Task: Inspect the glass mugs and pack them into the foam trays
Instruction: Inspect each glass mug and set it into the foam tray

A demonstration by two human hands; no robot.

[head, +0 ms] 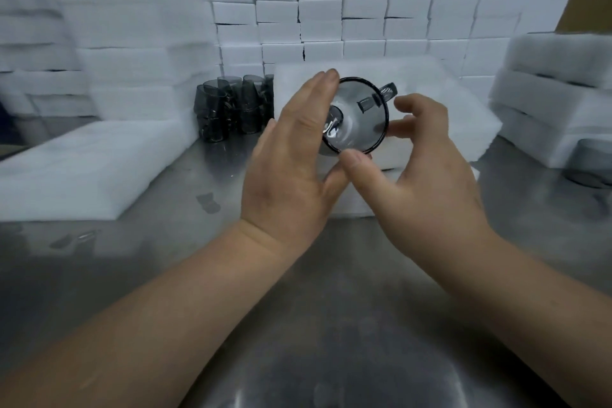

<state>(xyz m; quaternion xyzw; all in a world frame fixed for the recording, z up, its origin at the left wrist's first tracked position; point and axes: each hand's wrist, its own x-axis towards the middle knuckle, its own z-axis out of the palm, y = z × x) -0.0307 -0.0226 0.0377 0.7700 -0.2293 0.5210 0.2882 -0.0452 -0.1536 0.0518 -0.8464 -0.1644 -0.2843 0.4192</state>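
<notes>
A smoky glass mug (357,122) is held up between both hands above the desk (331,308), its mouth turned toward the wearer so that the base is seen through the rim. The grip is shared. The left hand (291,159) is laid flat against the mug's left side, fingers straight and together. The right hand (424,169) is curled round the other side, with its thumb set on the lower rim and a fingertip against the wall. The handle (387,91) is pointed up and to the right, clear of both hands.

The step in hand is judged to be inspection: the mug is being looked into, not yet lowered into foam. Just behind it, a thick foam tray (447,99) is laid on the desk; its pockets cannot be made out from this angle. A cluster of dark mugs (231,109) is stacked at the tray's left edge, and another foam slab (82,169) is spread further left. More trays (546,93) are piled on the right, in front of a wall of foam blocks (364,10).

For the next move, the mug would likely need to be turned upright or on its side, then carried back and seated in a free pocket.
</notes>
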